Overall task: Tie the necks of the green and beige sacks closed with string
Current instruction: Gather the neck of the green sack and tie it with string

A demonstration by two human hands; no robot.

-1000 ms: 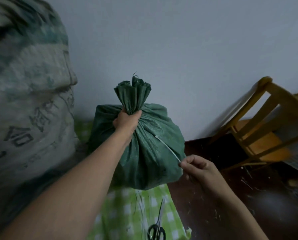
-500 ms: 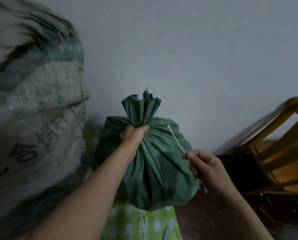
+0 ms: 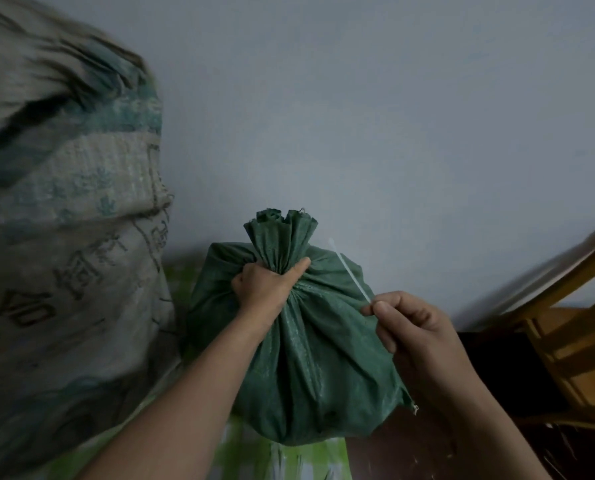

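Observation:
A full green woven sack (image 3: 310, 368) stands in the middle against the wall. My left hand (image 3: 266, 285) grips its gathered neck, and the ruffled top sticks up above my fist. My right hand (image 3: 412, 323) pinches a thin white string (image 3: 349, 270) between thumb and forefinger, just right of the neck. The string's free end points up and left over the sack's shoulder. Its other end hangs out below my right wrist. A large beige sack (image 3: 64, 258) with green bands and dark printed characters fills the left side, blurred.
A green and white checked cloth (image 3: 254, 459) lies under the sacks. A wooden chair (image 3: 573, 327) stands at the right edge on a dark floor (image 3: 410, 452). A plain pale wall (image 3: 375, 116) is behind everything.
My right hand has risen with the string, from low on the sack's side to beside the neck. The view tilted up, so the scissors on the cloth dropped out of sight.

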